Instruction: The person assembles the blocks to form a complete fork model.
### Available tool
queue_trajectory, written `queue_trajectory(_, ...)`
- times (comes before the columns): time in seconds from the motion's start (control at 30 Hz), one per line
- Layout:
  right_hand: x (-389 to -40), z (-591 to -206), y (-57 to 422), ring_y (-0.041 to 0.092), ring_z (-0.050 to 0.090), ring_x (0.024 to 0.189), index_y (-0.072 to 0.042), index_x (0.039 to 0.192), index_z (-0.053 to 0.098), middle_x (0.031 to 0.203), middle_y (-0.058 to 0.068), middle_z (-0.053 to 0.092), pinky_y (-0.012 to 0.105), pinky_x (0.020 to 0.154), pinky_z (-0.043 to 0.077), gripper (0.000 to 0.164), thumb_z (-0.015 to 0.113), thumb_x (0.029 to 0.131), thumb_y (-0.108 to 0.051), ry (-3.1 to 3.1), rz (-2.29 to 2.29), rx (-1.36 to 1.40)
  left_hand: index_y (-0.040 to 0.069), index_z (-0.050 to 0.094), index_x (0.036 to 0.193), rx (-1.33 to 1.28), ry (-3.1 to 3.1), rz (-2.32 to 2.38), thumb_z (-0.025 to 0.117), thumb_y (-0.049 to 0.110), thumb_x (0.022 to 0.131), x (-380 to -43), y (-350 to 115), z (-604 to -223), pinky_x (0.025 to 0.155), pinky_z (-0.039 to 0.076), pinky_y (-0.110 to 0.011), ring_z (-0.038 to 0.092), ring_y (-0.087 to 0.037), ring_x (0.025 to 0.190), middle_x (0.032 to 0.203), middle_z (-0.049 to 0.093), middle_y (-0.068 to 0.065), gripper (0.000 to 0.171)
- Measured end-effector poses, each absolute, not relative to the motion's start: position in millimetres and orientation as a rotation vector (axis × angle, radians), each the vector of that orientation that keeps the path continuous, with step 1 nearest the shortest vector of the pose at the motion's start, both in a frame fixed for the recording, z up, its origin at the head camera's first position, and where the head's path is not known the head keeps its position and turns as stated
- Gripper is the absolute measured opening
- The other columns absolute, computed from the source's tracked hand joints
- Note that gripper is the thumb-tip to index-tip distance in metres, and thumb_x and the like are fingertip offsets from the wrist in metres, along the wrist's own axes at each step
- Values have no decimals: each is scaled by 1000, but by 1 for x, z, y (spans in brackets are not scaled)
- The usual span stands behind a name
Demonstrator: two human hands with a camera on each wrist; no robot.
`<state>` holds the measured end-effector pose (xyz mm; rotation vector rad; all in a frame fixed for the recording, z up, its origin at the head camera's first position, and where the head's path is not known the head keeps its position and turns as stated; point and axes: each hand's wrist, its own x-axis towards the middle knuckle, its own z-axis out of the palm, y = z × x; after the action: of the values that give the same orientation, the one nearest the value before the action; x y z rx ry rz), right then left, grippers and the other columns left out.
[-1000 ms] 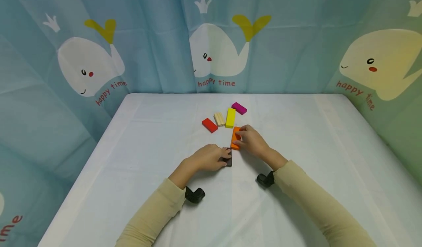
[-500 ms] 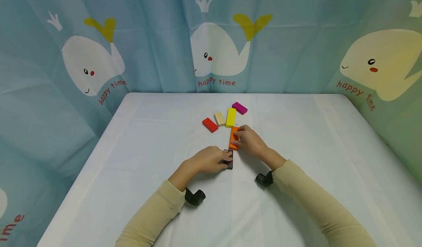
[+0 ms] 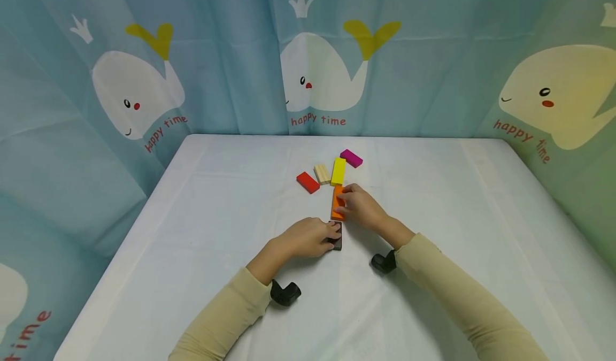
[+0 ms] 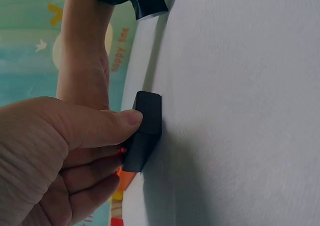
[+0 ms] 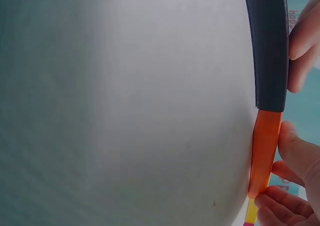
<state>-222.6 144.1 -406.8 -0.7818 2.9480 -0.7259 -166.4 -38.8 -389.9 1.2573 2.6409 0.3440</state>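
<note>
A pale blue curtain point(image 3: 231, 56) printed with whales point(image 3: 322, 77) hangs across the upper part of the head view, behind a white-covered table point(image 3: 226, 184).

At centre frame, the left hand point(image 3: 305, 238), partly closed, pinches a black block point(image 4: 149, 110), thumb at its lower end and fingers towards its upper end. Just above it, the right hand point(image 3: 364, 208), also partly closed, grips an orange block point(image 5: 265, 153) from its right side, thumb near the bottom, fingers near the top. Holding the blocks this way probably lets them lie flat and be steered. The black and orange blocks stand end to end with a yellow block point(image 3: 338, 172) above, seemingly an intended line; whether every end touches is hard to tell.

Around the yellow block, a pale wooden piece point(image 3: 322, 174) and a red block point(image 3: 308, 182) lie to the left, a magenta block point(image 3: 352, 158) at upper right. Counted by colour, there is one of each, six altogether, though the striped pale piece could be several strips.
</note>
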Motion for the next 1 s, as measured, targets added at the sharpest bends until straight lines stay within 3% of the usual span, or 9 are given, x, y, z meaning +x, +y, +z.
queue_trajectory(1.0,-210,-401,138,29,54,93,10,112,61,108,20,53,39,85,48,41,72,80,-15,2910,-724,-871,12,60,123,1274,2644,380,60,19,89,-161,-41,-392,89,44,-24,56,-15,108,128,52,1,35)
